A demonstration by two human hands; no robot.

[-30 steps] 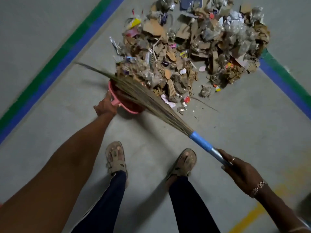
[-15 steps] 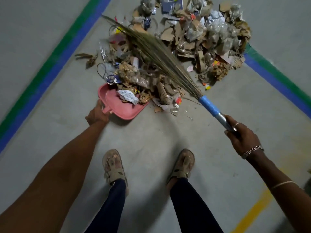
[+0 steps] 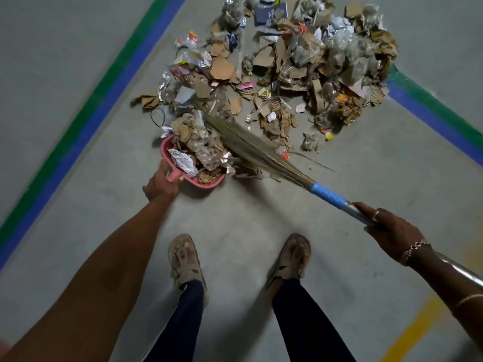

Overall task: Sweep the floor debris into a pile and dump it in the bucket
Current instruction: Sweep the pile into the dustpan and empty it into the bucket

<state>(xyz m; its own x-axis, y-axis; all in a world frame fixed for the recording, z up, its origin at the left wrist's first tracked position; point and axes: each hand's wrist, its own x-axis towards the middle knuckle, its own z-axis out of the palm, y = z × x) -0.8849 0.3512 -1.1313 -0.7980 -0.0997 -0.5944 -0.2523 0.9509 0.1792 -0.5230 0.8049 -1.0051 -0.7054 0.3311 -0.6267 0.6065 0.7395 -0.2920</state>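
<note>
Debris [image 3: 313, 64], likely light, springy card and foil, heaped on pink dustpan [image 3: 209, 183] gripped by its handle in left hand [image 3: 159, 185] at eleven o'clock, broom [image 3: 256, 152] shaft clasped in right hand [image 3: 392, 231].

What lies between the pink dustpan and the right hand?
Head view: the grass broom spans it, bristles at the pink dustpan, blue-taped handle in the right hand.

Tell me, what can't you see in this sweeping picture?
Head view:
- Bucket: nowhere in frame.
- Pink dustpan: inside buried under scraps; only rim shows.
- Broom: handle's far end cut by right edge.
- Debris pile: top cut by upper edge.
- Left hand: fingers hidden beneath dustpan handle.
</note>
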